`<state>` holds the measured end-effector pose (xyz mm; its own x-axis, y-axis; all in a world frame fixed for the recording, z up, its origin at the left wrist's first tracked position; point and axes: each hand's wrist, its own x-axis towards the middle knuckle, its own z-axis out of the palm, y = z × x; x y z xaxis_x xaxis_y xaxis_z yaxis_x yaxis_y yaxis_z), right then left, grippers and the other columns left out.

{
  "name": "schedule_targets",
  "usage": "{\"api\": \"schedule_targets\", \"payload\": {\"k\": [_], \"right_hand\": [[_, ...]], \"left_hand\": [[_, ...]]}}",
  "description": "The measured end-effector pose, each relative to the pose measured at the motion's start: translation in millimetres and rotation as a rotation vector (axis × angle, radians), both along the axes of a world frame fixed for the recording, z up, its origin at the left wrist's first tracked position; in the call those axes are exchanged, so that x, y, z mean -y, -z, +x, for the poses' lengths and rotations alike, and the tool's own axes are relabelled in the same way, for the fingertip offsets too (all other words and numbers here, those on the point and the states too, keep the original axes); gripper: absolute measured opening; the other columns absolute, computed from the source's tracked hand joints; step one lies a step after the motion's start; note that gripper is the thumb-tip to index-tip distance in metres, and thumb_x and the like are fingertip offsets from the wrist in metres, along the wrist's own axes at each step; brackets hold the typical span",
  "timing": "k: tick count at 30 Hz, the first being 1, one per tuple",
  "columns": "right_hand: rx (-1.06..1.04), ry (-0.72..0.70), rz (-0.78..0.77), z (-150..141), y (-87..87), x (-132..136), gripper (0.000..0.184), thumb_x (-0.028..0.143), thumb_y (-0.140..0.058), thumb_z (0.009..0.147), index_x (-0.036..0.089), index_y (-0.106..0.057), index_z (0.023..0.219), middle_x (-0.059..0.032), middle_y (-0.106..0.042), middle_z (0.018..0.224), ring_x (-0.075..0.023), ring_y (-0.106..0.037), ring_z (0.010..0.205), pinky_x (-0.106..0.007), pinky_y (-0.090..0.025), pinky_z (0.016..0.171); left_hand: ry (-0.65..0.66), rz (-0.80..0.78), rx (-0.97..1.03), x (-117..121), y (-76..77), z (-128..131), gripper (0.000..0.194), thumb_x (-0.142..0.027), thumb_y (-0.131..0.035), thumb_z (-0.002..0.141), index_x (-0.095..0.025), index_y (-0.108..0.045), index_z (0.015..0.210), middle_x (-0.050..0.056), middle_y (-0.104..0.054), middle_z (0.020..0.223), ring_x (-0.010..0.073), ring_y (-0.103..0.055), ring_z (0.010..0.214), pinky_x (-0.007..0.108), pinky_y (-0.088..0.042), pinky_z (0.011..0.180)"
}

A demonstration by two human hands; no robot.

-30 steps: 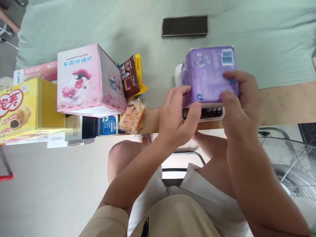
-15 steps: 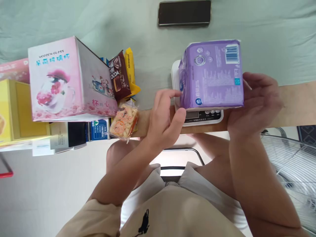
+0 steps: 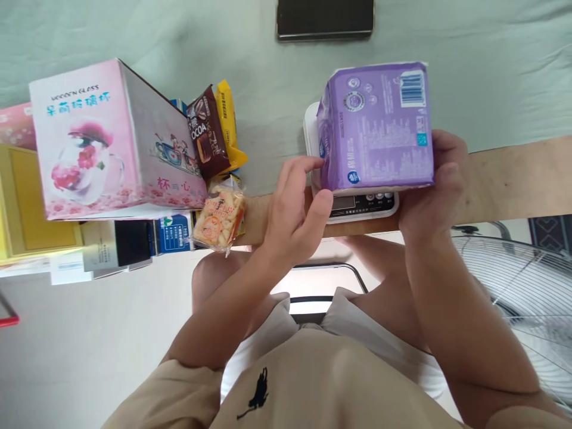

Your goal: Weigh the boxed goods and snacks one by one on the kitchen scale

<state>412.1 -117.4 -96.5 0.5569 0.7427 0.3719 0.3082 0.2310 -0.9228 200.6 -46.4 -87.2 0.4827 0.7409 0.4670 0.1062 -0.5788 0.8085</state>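
Right of centre in the frame, a purple package [image 3: 378, 128] sits on a white scale [image 3: 386, 205] on the counter [image 3: 513, 179]. The left hand [image 3: 297, 208], thumb and fingers apart, is at its left side; the right hand [image 3: 431, 190] is against its right side, its grip unclear. A phone [image 3: 325, 19] lies at top centre.

package [image 3: 379, 128] on scale [image 3: 373, 210], phone [image 3: 325, 19] behind, snacks [image 3: 218, 219] and boxes [image 3: 84, 143] left.
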Motion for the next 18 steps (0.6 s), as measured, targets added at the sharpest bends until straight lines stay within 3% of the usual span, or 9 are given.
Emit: {"api": "schedule_targets", "payload": {"k": [5,9,13,18], "right_hand": [[0.085,-0.014,-0.010,-6,-6.6,6,0.055,0.064,-0.045,0.100,0.028,-0.070,0.132,-0.0035,-0.073,0.128,-0.0290,-0.067,0.127,-0.058,-0.048,0.118],[0.082,-0.060,0.000,-14,-8.9,9,0.057,0.063,-0.043,0.101,0.028,-0.066,0.139,-0.0050,-0.071,0.135,-0.0285,-0.066,0.130,-0.055,-0.050,0.117],[0.039,-0.043,0.024,-24,-11.6,6,0.054,0.065,-0.045,0.099,0.033,-0.067,0.137,-0.0047,-0.070,0.132,-0.0295,-0.067,0.126,-0.056,-0.054,0.113],[0.061,-0.026,0.160,-23,-18.9,4,0.054,0.065,-0.043,0.100,0.036,-0.068,0.137,-0.0029,-0.067,0.130,-0.0310,-0.065,0.128,-0.062,-0.056,0.110]], "left_hand": [[0.013,0.016,-0.010,2,6.7,5,0.048,-0.052,-0.041,0.108,-0.025,-0.051,0.146,0.017,-0.063,0.144,0.0291,-0.061,0.138,0.048,-0.051,0.119],[0.006,0.071,0.032,5,11.1,10,0.052,-0.058,-0.041,0.106,-0.027,-0.048,0.147,0.017,-0.062,0.143,0.0316,-0.061,0.136,0.051,-0.053,0.117],[-0.027,0.090,0.118,8,8.2,15,0.052,-0.055,-0.043,0.104,-0.027,-0.048,0.148,0.018,-0.063,0.140,0.0311,-0.061,0.135,0.051,-0.055,0.114],[-0.006,0.132,0.135,14,1.5,17,0.060,-0.063,-0.038,0.103,-0.029,-0.042,0.153,0.016,-0.059,0.147,0.0324,-0.058,0.142,0.055,-0.052,0.118]]}}
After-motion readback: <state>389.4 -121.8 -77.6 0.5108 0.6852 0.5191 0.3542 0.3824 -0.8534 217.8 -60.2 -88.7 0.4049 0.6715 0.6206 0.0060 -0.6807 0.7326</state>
